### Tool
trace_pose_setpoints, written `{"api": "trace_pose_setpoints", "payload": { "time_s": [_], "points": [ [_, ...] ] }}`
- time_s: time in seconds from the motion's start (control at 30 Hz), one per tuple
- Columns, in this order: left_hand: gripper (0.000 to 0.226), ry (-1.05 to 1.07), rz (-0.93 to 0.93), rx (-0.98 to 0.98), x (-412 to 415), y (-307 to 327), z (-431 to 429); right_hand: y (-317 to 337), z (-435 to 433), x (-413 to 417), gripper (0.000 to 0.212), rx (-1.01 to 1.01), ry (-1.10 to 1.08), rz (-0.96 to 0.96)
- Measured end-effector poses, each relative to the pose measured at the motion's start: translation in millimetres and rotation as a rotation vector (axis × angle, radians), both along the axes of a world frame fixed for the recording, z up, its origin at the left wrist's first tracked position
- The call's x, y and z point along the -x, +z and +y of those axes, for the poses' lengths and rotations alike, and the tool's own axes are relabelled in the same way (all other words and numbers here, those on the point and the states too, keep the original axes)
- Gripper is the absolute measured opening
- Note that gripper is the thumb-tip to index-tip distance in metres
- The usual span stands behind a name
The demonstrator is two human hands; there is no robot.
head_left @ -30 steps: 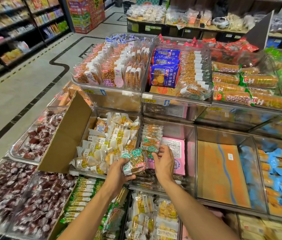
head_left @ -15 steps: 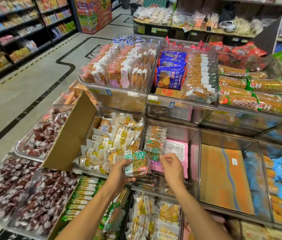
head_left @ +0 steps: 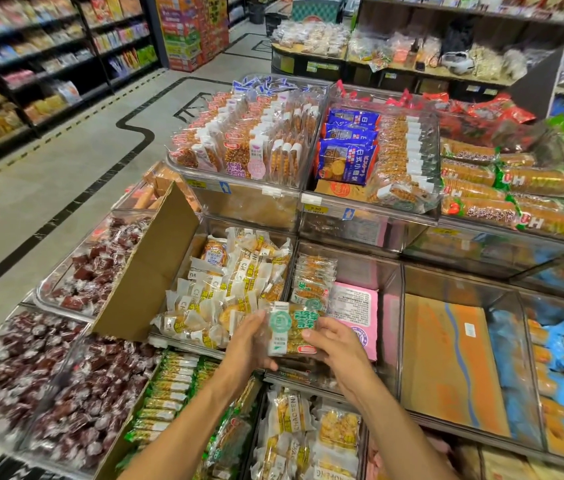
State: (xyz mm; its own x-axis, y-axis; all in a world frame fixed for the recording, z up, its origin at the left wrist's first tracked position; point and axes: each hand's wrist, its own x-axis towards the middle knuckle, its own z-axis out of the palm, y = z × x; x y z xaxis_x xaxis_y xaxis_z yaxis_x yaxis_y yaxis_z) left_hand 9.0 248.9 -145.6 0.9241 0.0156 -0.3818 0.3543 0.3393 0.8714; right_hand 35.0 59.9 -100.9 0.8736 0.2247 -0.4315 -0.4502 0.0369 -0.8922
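Held packet: the snack packet [head_left: 294, 332] sits between the left hand [head_left: 249, 344] and the right hand [head_left: 339, 351], over the front of the middle bin [head_left: 390, 320].
Middle bin: a stack of packets [head_left: 313, 277] stands at its left wall; a flat box [head_left: 358, 306] lies just right of the stack, behind the right hand.
Left bin: wrapped cakes [head_left: 228, 289] fill it, with a cardboard flap [head_left: 148, 268] leaning up at their left.
Far left: wrapped candies [head_left: 65, 375] lie in trays beside the aisle floor [head_left: 48, 188].
Right bin: a cardboard sheet [head_left: 453, 368] lies on its bottom.
Upper tier: biscuit packs [head_left: 346, 150] stand behind the middle bin, biscuit rolls [head_left: 516, 188] to their right.
Near tier: bagged snacks [head_left: 291, 427] lie below the arms.
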Motion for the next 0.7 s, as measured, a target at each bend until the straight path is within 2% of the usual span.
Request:
{"api": "trace_pose_setpoints", "payload": {
  "time_s": [0.1, 0.2, 0.3, 0.47, 0.57, 0.7],
  "points": [
    [0.024, 0.09, 0.03, -0.04, -2.6, -3.9, -2.7, 3.0, -18.9, -6.2, 0.033, 0.011, -0.189, -0.089],
    [0.018, 0.062, 0.063, -0.182, -3.0, -10.4, -4.9, 0.1, -36.2, -21.9, 0.033, 0.231, -0.318, -0.25],
    [0.023, 0.045, 0.084, -0.255, -5.0, -14.0, -4.3, -3.9, -36.4, -33.3, 0.034, 0.565, -0.159, -0.444],
    [0.014, 0.034, 0.038, -0.417, -11.2, -23.9, -7.9, -14.4, -5.9, -47.7, 0.047, 1.016, 0.207, -0.642],
    [0.023, 0.047, -0.033, -0.673, -16.2, -31.1, -8.7, -25.9, 8.4, -50.6, 0.051, 1.048, 0.229, -0.679],
    [0.032, -0.042, -0.168, -1.178, -13.1, -34.2, -12.1, -49.2, 16.8, -38.9, 0.07, 1.026, 0.021, -0.701]
  ]
}}
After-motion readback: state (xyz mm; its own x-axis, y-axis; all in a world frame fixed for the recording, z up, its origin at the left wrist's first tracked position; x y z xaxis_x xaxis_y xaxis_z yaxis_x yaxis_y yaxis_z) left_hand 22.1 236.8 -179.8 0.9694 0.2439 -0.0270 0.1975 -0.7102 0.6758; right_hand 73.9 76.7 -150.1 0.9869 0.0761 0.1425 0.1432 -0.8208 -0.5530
